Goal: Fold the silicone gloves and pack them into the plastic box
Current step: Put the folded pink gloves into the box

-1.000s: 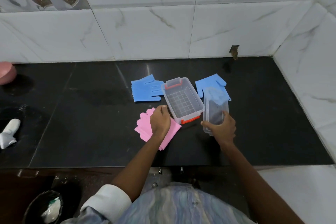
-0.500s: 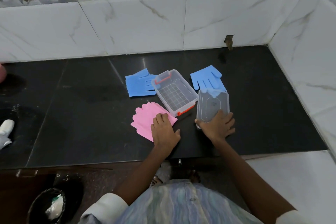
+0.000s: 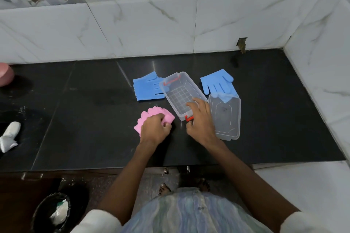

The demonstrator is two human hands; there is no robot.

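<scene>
Two hands have traded jobs within the last second. Nearest, at about seven o'clock from the plastic box, the left hand has gone from lying flat on the pink gloves to closing around their near edge, fingers curled into the silicone, which now looks bunched and partly folded on the black counter. The right hand has let go of the clear lid, which a second ago it held on edge; the lid now lies flat at the box's three o'clock, while the hand, fingers loosely spread and holding nothing, reaches over the near end of the box by the orange latch. So the box stands open and empty, ready to fill, and the pink pair looks likely to go in first. Farther off, one blue glove lies unfolded at nine o'clock, its fingers touching the box wall; another blue glove lies at one o'clock, its cuff under the lid's far edge.
</scene>
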